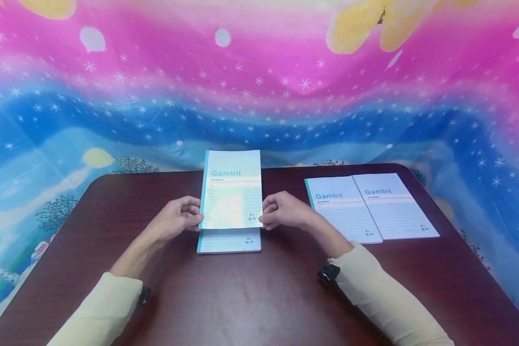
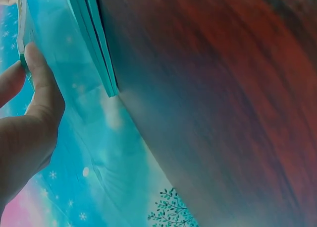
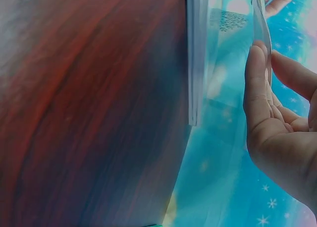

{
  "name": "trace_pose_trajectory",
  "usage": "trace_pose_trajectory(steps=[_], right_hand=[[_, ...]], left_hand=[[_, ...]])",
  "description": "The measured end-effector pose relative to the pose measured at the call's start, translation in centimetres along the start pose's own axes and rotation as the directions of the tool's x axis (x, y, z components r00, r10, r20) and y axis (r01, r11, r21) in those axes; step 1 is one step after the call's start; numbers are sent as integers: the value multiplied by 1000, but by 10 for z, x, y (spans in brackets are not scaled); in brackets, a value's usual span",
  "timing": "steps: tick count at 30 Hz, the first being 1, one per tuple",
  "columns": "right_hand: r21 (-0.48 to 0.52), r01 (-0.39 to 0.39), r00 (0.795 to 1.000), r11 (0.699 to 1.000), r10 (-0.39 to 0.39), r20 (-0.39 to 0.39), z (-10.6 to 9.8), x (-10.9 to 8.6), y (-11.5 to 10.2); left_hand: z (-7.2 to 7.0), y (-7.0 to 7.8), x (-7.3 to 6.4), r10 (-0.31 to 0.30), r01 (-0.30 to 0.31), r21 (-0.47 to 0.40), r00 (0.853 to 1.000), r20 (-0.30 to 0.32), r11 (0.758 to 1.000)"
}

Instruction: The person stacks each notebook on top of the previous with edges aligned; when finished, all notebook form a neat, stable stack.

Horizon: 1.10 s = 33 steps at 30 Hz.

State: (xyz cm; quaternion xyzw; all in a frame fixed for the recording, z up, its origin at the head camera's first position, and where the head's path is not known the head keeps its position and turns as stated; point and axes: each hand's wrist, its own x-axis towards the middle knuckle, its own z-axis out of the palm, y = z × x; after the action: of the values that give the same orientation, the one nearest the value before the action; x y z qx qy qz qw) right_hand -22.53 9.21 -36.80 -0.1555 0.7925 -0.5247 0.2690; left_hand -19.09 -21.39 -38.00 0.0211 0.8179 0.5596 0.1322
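Observation:
A "Gambit" notebook [image 1: 231,192] with a pale cover and a teal spine is held up off the table between both hands. My left hand [image 1: 176,220] pinches its left edge near the lower corner. On the opposite edge, my right hand [image 1: 287,211] grips it between thumb and fingers. Underneath, a small stack of like notebooks [image 1: 229,242] lies on the table, mostly hidden by the raised one. The left wrist view shows the stack's teal spines [image 2: 96,43], apart from the held notebook. In the right wrist view the held notebook [image 3: 261,26] bends slightly.
Two more notebooks, a left one [image 1: 346,216] and a right one [image 1: 398,206], lie side by side at the right of the dark wooden table [image 1: 242,298]. A colourful snowflake-patterned cloth [image 1: 259,96] hangs behind the table and along its sides.

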Motion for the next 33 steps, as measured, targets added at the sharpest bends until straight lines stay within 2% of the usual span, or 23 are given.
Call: trace_pose_trajectory(steps=[18, 33], right_hand=[[-25, -67, 994, 997, 69, 80, 7, 0, 15], [-77, -76, 990, 994, 84, 110, 15, 3, 20]], left_hand=[[5, -10, -8, -76, 74, 50, 995, 57, 996], [5, -17, -9, -116, 107, 99, 990, 86, 989]])
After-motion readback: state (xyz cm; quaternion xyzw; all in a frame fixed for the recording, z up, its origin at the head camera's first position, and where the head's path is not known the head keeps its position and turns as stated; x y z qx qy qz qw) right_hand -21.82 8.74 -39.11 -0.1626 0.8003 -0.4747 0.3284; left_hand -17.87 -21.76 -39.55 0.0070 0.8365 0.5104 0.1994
